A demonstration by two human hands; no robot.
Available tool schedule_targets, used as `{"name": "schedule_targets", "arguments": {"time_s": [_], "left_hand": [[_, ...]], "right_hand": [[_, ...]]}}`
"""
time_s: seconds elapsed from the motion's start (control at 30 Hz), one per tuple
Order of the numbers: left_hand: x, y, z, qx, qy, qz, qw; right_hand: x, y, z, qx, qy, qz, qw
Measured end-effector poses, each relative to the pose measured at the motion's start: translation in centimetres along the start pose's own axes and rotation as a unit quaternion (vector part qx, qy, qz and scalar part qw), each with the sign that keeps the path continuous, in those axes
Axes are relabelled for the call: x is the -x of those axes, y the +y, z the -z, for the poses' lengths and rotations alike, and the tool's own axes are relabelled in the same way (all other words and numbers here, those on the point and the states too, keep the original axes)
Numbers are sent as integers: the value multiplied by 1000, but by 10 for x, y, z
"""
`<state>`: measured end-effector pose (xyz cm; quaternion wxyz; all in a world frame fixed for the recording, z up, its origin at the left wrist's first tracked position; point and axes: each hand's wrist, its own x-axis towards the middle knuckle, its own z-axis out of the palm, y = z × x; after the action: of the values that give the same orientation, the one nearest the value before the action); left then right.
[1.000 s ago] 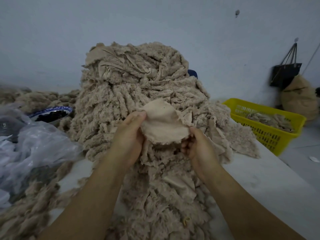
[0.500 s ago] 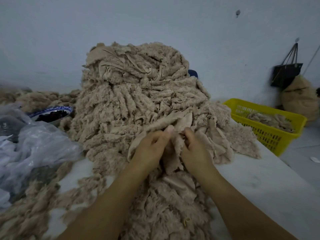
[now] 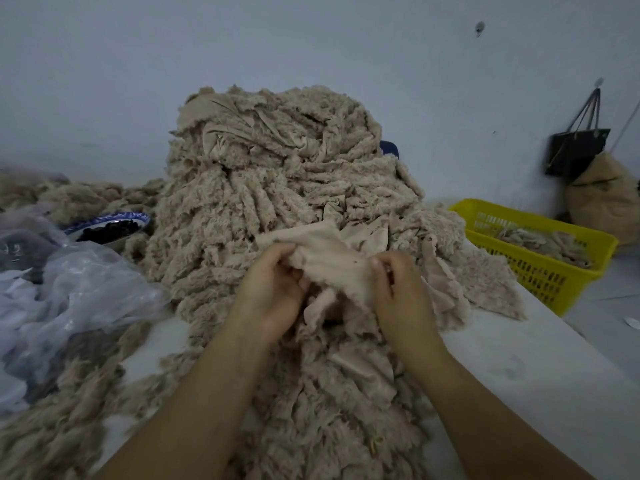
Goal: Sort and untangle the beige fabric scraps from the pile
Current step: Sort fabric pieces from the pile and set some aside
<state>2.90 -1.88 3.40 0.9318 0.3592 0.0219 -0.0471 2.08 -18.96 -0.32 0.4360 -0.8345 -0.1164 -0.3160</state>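
A tall pile of beige fabric scraps (image 3: pixel 277 188) rises in the middle of the white table (image 3: pixel 540 368) and spills toward me. In front of it, a smooth beige scrap (image 3: pixel 332 261) is stretched between both hands. My left hand (image 3: pixel 273 292) pinches its left edge with curled fingers. My right hand (image 3: pixel 398 289) pinches its right edge between thumb and fingers. The lower part of the scrap hangs crumpled between my palms and merges with the pile below.
A yellow plastic basket (image 3: pixel 540 268) with a few beige scraps stands at the right table edge. A crumpled clear plastic bag (image 3: pixel 69 299) lies left, behind it a blue-patterned bowl (image 3: pixel 110 226). A black bag (image 3: pixel 578 150) hangs on the wall above a brown sack (image 3: pixel 606 199).
A second ago the hands held a scrap spread apart, then came together low in the pile. Now they have lifted slightly and spread another scrap between them.
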Motion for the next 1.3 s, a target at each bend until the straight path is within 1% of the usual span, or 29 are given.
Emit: {"name": "schedule_targets", "arguments": {"time_s": [0.07,0.1,0.2,0.27,0.33,0.4,0.47,0.6,0.67,0.77,0.8,0.83,0.87,0.9,0.93,0.97,1.0,1.03,1.07,1.1,1.13,1.17,1.2,1.23,1.27,1.3], "left_hand": [[0,-3,-1,-18,-14,1,1000],[1,-4,-2,-41,-23,7,999],[3,-9,-3,-108,-47,29,993],[4,-12,-4,-154,-52,27,986],[5,-16,-4,-188,-53,34,980],[6,-20,-6,-203,-64,53,976],[8,-24,-8,-212,-58,62,974],[4,-27,-5,-225,-14,7,974],[2,-27,-4,-254,-15,-34,967],[3,-27,-4,-306,-26,-63,950],[4,-28,-4,-314,-27,-62,947],[3,-28,-2,-335,-21,-67,940],[2,-27,0,-368,-9,-76,926],[0,-27,2,-408,1,-90,908],[-1,-26,5,-442,3,-105,891],[-1,-24,6,-474,-3,-117,873],[-2,-23,7,-504,-14,-121,855],[-2,-23,9,-533,-31,-120,837],[-3,-24,11,-567,-54,-108,815],[-3,-26,14,-615,-77,-89,779],[-5,-28,18,-678,-93,-68,726],[-8,-29,24,-739,-99,-51,664],[-10,-31,29,-784,-96,-46,612],[-12,-31,33,-807,-86,-51,582],[-14,-31,36,-815,-71,-59,573],[-16,-29,39,-812,-54,-66,577]], "right_hand": [[-3,7,5,-57,24,-86,994],[-4,8,6,-81,38,-113,990],[-7,7,6,-134,70,-157,976],[-8,6,4,-160,78,-182,967],[-10,5,2,-181,79,-188,962],[-10,3,-1,-225,57,-183,955],[-9,1,-3,-265,18,-183,947],[-4,3,-5,-341,-60,-216,913],[-4,5,-5,-316,-113,-193,922],[-1,1,-6,-223,-188,-182,939],[-1,4,-8,-192,-190,-179,946],[-2,7,-10,-160,-172,-184,955],[-3,12,-9,-150,-132,-199,959],[-8,13,-5,-195,-66,-237,949],[-14,16,2,-299,7,-285,911],[-21,20,11,-443,71,-315,836],[-27,27,19,-564,121,-306,758],[-30,32,25,-623,154,-307,702],[-29,34,27,-626,155,-326,691],[-26,33,24,-584,130,-352,720],[-22,33,16,-505,95,-367,775],[-19,31,9,-415,63,-367,830],[-16,31,3,-331,37,-347,877],[-14,31,-2,-269,11,-319,909],[-13,32,-4,-220,-16,-290,931],[-12,31,-3,-176,-41,-265,947]]}}
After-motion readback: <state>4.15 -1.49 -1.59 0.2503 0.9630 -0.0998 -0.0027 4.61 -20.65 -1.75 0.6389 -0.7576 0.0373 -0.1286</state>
